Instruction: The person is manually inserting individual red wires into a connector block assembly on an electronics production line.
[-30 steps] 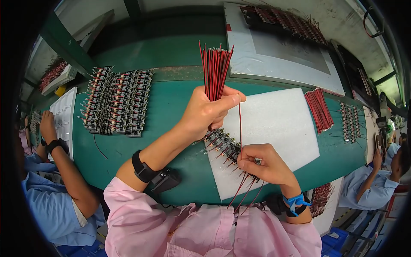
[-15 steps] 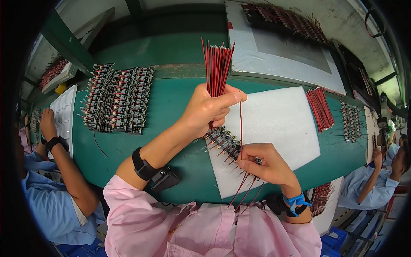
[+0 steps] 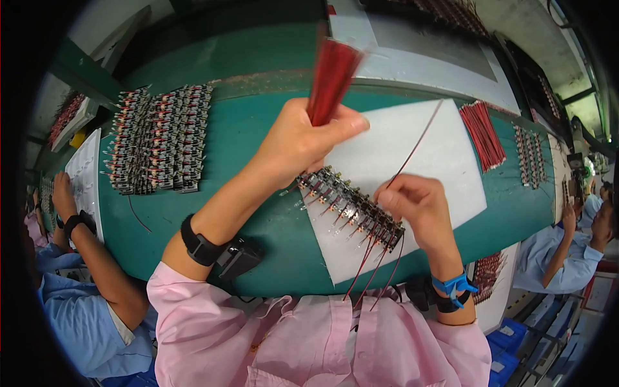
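On the white sheet (image 3: 412, 148), a dark strip of small components (image 3: 351, 206) lies diagonally, thin red leads trailing from its near end. Left hand (image 3: 300, 138) grips a red wire bundle (image 3: 330, 77) above the strip; right hand (image 3: 416, 203) pinches a single red wire (image 3: 419, 138). Compared with earlier, that wire now tilts right instead of standing upright.

Bundle of red wires (image 3: 331, 79): upright, blurred, gripped at its lower end. Single red wire (image 3: 418, 143): thin, slanting up to the right, pinched low. Row of small components (image 3: 351, 208): dark, diagonal on white sheet (image 3: 451, 180), red leads trailing below.
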Demonstrator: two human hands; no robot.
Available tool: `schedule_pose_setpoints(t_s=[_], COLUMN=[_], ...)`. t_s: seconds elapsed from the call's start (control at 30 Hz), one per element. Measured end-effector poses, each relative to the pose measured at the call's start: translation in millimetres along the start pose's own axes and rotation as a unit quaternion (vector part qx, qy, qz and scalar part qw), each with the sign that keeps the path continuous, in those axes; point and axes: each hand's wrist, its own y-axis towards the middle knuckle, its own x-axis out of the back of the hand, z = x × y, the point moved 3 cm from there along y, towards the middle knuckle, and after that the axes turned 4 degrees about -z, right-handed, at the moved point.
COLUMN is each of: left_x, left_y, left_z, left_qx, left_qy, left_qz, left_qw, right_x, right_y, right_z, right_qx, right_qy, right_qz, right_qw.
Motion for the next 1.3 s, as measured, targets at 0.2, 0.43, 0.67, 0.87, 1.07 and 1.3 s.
schedule_pose_setpoints(t_s=[0.2, 0.43, 0.67, 0.87, 1.07, 1.3], left_x=[-19.1, -28.0, -26.4, -26.3, -14.9, -12.5], left_y=[0.4, -8.1, -14.2, -13.7, -12.7, -14.1], left_z=[36.9, 44.1, 36.5, 38.3, 31.9, 29.8], left_qx=[-0.039, -0.002, -0.056, -0.16, -0.13, -0.124], left_qy=[0.143, 0.12, 0.245, 0.313, 0.303, 0.315], left_qz=[0.112, 0.126, 0.11, 0.125, 0.077, 0.076], left_qw=[0.983, 0.985, 0.962, 0.928, 0.941, 0.938], right_x=[4.1, -0.8, -7.2, -3.8, -4.0, -5.4], right_y=[1.5, -4.3, -5.3, -4.2, 0.7, 0.8], right_z=[-11.3, -15.9, -18.9, -26.1, -23.8, -25.9], right_qx=[-0.016, 0.005, 0.054, 0.043, 0.097, 0.09], right_qy=[0.126, 0.089, -0.001, -0.058, -0.242, -0.261], right_qz=[-0.139, -0.183, -0.173, -0.167, -0.136, -0.134], right_qw=[0.982, 0.979, 0.983, 0.983, 0.956, 0.952])
